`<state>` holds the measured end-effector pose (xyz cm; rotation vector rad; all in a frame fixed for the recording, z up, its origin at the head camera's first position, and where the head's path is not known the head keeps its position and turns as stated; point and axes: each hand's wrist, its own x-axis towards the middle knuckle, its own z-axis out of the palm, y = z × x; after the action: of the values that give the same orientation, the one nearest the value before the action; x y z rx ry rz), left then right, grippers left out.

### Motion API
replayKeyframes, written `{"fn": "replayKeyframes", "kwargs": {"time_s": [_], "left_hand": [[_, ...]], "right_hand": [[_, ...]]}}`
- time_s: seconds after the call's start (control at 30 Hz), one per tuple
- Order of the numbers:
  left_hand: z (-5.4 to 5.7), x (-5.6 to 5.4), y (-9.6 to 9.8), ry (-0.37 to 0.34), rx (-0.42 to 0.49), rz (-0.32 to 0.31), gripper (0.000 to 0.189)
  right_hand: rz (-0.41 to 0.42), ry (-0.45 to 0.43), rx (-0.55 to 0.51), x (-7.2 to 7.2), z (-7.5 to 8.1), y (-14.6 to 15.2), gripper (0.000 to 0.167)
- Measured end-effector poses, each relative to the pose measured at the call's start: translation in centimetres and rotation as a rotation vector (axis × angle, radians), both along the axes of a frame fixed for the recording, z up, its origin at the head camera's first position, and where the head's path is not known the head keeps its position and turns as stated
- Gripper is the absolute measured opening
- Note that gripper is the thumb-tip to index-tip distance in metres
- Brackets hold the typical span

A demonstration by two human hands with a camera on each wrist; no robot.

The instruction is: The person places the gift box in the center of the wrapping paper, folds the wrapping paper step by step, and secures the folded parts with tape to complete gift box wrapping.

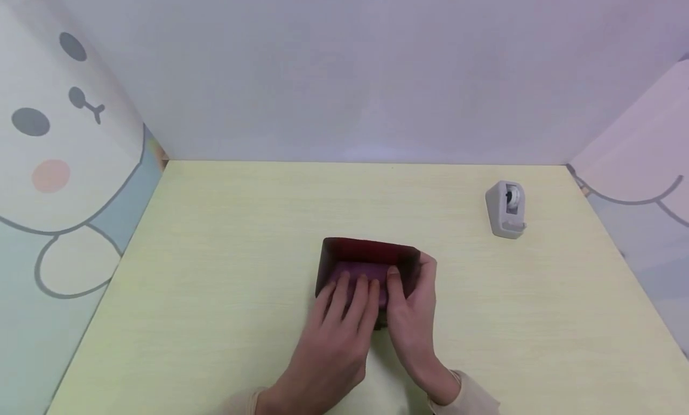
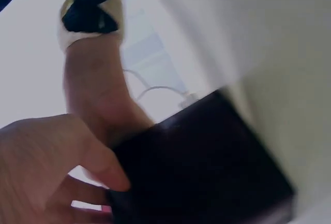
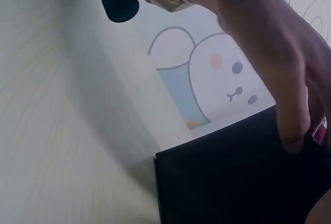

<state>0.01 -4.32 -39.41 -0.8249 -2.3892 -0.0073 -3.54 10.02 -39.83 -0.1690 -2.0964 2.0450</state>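
A dark open-topped box (image 1: 371, 248), reddish inside, is held between both hands near the table's front. Down in it shows a purple surface (image 1: 362, 269). Four fingers of my left hand (image 1: 335, 346) reach over the near wall into the box, spread across the purple surface. In the left wrist view, that hand's thumb (image 2: 109, 168) presses the outer dark face (image 2: 201, 157), so the near wall is pinched. My right hand (image 1: 413, 319) grips the right wall, thumb inside and fingers around the outside. The right wrist view shows the same outer dark face (image 3: 232, 182).
On the pale wooden table (image 1: 231, 247), a grey tape dispenser (image 1: 497, 214) with a roll of tape stands at the back right. A plain pale wall (image 1: 355, 74) rises behind the table, and panels with cartoon animals (image 1: 54, 134) flank both sides.
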Motion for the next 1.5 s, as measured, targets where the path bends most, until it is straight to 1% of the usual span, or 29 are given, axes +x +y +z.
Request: {"fn": "replayKeyframes", "kwargs": {"time_s": [0.1,0.17,0.27,0.37,0.57,0.63,0.73,0.83,0.9,0.97,1.03,1.07,1.13,1.2,1.23,1.3,1.37,1.43,1.5], "left_hand": [[0.4,-0.1,0.3,-0.035,-0.050,0.034,0.051],[0.5,-0.2,0.4,-0.033,-0.073,0.048,0.053],[0.4,-0.3,0.4,-0.024,-0.080,0.055,0.053],[0.3,-0.4,0.4,-0.008,-0.069,0.053,0.053],[0.2,-0.5,0.4,-0.059,-0.054,0.033,0.056],[0.0,-0.7,0.4,-0.066,-0.057,0.025,0.057],[-0.2,-1.0,0.4,-0.053,-0.071,0.022,0.059],[-0.4,-1.3,0.3,-0.041,-0.079,0.023,0.062],[-0.4,-1.4,0.3,-0.041,-0.080,0.022,0.062],[-0.5,-1.5,0.3,-0.043,-0.077,0.019,0.062],[-0.5,-1.6,0.3,-0.036,-0.067,0.015,0.062],[-0.5,-1.6,0.4,-0.033,-0.063,0.015,0.063],[-0.4,-1.6,0.5,-0.030,-0.057,0.018,0.065],[-0.4,-1.6,0.6,-0.032,-0.048,0.022,0.066],[-0.4,-1.6,0.7,-0.034,-0.045,0.024,0.066],[-0.3,-1.7,0.8,-0.041,-0.036,0.026,0.067],[-0.3,-1.7,0.9,-0.044,-0.034,0.027,0.067],[-0.3,-1.8,0.9,-0.048,-0.027,0.021,0.068],[-0.4,-1.8,1.0,-0.041,-0.027,0.019,0.068]], "right_hand": [[0.016,-0.009,0.011,0.1,-0.1,0.2,0.025],[0.024,-0.006,0.026,0.0,-0.1,0.3,0.028],[0.036,0.003,0.045,0.0,0.0,0.4,0.032],[0.045,0.008,0.055,-0.1,0.0,0.4,0.033],[0.018,0.020,0.082,-0.3,-0.1,0.5,0.029],[0.010,0.024,0.093,-0.4,-0.1,0.5,0.029],[0.014,0.005,0.098,-0.4,0.1,0.7,0.030],[0.036,-0.047,0.128,-0.4,0.5,1.1,0.031],[0.062,-0.085,0.200,-0.3,0.9,1.5,0.034],[0.081,-0.117,0.313,-0.1,1.3,2.0,0.036],[0.089,-0.130,0.450,0.2,1.7,2.5,0.037],[0.083,-0.130,0.522,0.3,1.8,2.7,0.036],[0.065,-0.113,0.645,0.6,2.0,3.1,0.025],[0.046,-0.068,0.748,0.9,2.1,3.5,0.015],[0.038,-0.033,0.796,1.0,2.1,3.6,0.015],[0.027,0.036,0.867,1.1,2.1,3.7,0.025],[0.022,0.104,0.914,1.1,2.1,3.8,0.032],[0.020,0.156,0.946,1.0,2.1,3.8,0.034],[0.021,0.181,0.968,1.0,2.1,3.9,0.034]]}}
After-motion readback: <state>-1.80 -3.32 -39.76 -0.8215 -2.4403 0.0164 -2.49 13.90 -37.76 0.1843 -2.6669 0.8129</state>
